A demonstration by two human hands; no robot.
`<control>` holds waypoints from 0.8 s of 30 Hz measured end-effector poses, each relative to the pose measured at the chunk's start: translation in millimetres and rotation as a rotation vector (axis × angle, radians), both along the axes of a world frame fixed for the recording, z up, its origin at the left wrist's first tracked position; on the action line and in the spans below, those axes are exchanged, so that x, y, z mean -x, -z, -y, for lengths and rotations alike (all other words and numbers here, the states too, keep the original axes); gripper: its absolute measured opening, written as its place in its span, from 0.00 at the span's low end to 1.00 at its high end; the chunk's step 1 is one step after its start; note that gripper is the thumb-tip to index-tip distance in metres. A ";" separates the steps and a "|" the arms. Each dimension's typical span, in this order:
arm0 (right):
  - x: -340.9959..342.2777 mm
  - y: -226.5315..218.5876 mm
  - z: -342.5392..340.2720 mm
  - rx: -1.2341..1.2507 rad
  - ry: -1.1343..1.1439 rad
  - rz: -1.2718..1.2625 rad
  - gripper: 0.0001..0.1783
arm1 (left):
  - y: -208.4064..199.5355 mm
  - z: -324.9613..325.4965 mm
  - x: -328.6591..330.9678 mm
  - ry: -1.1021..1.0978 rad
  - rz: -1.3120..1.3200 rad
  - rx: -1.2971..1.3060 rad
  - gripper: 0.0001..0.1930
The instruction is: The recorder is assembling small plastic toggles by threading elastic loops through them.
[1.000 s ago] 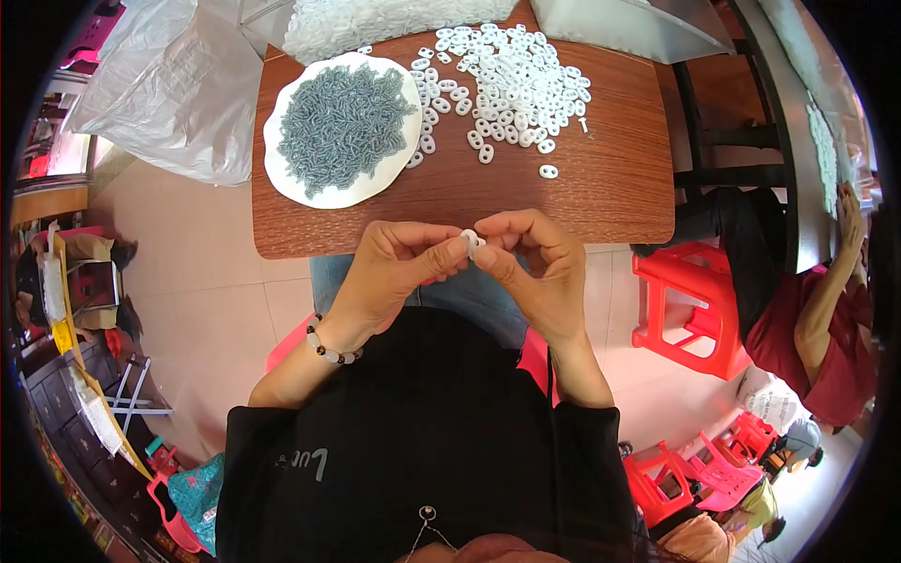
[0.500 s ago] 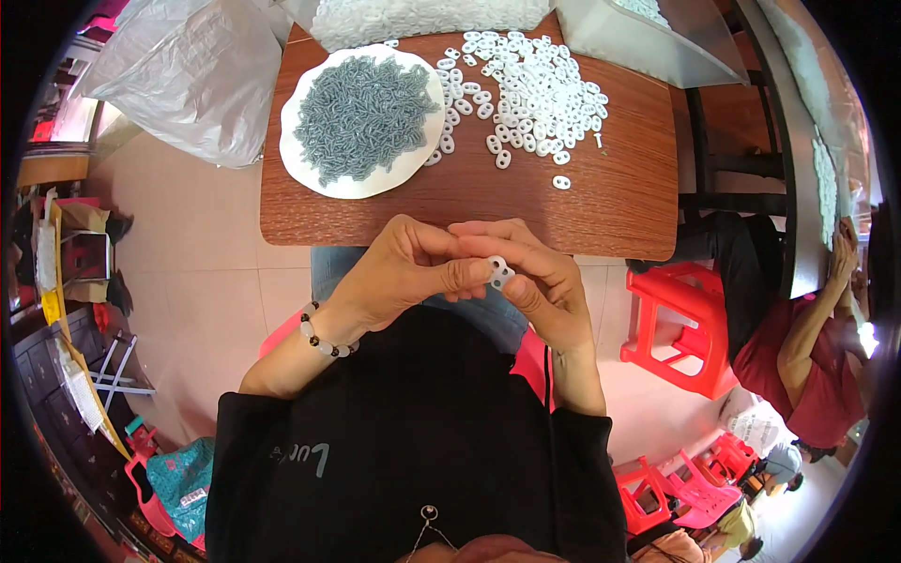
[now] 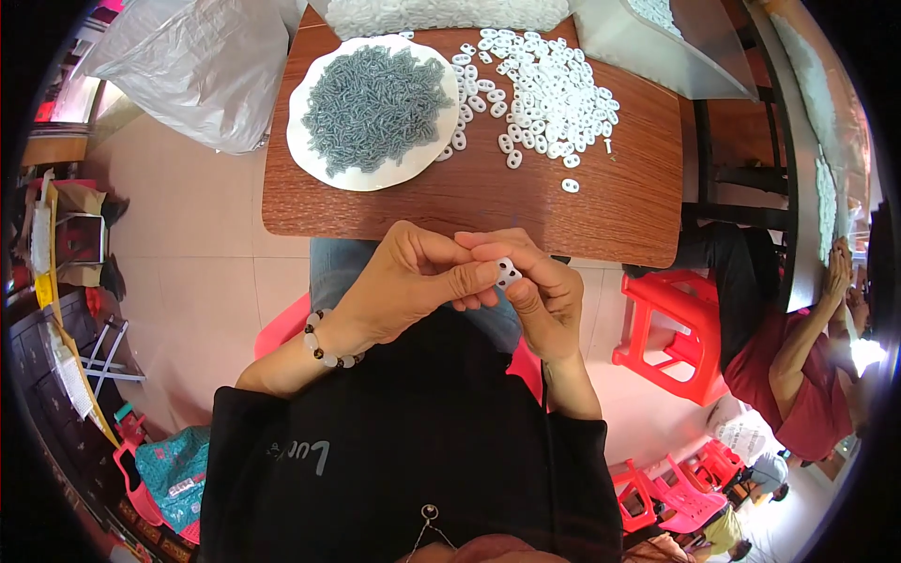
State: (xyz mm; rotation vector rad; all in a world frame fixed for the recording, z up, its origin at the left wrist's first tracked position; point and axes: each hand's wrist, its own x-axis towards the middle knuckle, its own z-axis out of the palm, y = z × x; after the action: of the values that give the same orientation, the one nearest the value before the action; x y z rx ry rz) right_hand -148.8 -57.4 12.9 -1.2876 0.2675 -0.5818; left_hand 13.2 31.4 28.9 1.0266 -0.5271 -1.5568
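Observation:
Small white plastic pieces [image 3: 508,273] with several dark holes show between my fingertips, just past the table's near edge. My left hand [image 3: 413,281] is closed, with its thumb pressed along their left side. From the right my right hand [image 3: 542,291] curls round them, thumb below and fingers above. The fingertips of both hands meet there and hide part of what is held; whether it is one piece or two joined, I cannot tell. On the table lies a heap of white two-holed oval pieces [image 3: 558,98]. Left of it, small grey-blue spindle-shaped parts [image 3: 375,108] fill a white scalloped plate [image 3: 298,141].
A single white oval [image 3: 571,186] and a tiny white pin [image 3: 608,145] lie on the brown table [image 3: 619,220]. Clear bins [image 3: 648,52] stand at its far side. A plastic bag [image 3: 197,75] hangs far left. A red stool [image 3: 666,342] and another person's arm [image 3: 798,347] are on the right.
The white pieces between my fingers have turned slightly, and their holes look darker. Both hands stay close together. The table and its contents sit slightly farther right and higher in view.

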 end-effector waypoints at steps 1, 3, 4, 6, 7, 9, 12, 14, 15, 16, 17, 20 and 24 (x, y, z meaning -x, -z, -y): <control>0.2 0.2 0.0 -0.002 -0.005 -0.007 0.23 | -0.4 -0.6 0.0 0.000 0.029 0.002 0.09; 1.0 -1.0 1.5 0.045 0.004 -0.015 0.23 | -6.8 -0.2 -0.5 0.007 0.030 -0.017 0.09; 1.2 -1.8 2.0 0.092 0.014 -0.020 0.23 | -10.1 -0.1 -0.7 0.014 0.034 -0.035 0.09; -1.7 -8.5 -3.9 0.063 0.063 -0.055 0.25 | -12.5 -0.5 1.0 -0.004 0.020 -0.039 0.08; -2.9 -10.7 -6.1 0.035 0.113 -0.090 0.27 | -13.5 -1.0 1.8 -0.020 0.006 -0.043 0.08; -2.7 -8.7 -7.1 0.068 0.123 -0.085 0.27 | -15.9 -2.4 2.5 -0.017 0.018 -0.058 0.08; -2.3 -9.3 -7.5 0.112 0.125 -0.060 0.24 | -16.0 -5.0 4.8 -0.025 0.025 -0.065 0.08; -2.9 -10.1 -7.1 0.124 0.117 -0.041 0.21 | -16.5 -6.1 5.4 -0.037 0.019 -0.058 0.08; -3.9 -10.0 -6.2 0.160 0.121 -0.038 0.21 | -17.7 -6.4 5.3 -0.043 0.010 -0.062 0.08; -4.4 -10.0 -5.7 0.196 0.125 -0.036 0.21 | -18.4 -6.6 5.2 -0.050 0.000 -0.066 0.08; -4.5 -10.4 -5.7 0.197 0.125 -0.036 0.21 | -18.8 -6.9 4.9 -0.049 0.000 -0.066 0.08; -4.6 -11.2 -6.2 0.211 0.125 -0.045 0.22 | -19.1 -7.7 4.9 -0.041 0.007 -0.063 0.08; -7.6 -12.8 -8.9 0.266 0.182 -0.064 0.24 | -17.3 -9.6 7.1 -0.060 0.011 -0.042 0.08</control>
State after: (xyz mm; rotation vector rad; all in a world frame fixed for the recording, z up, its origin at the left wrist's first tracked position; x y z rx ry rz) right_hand -141.2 -48.5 25.7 -1.5506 0.3717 -0.7504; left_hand 6.1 41.0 46.1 1.0735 -0.4687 -1.5154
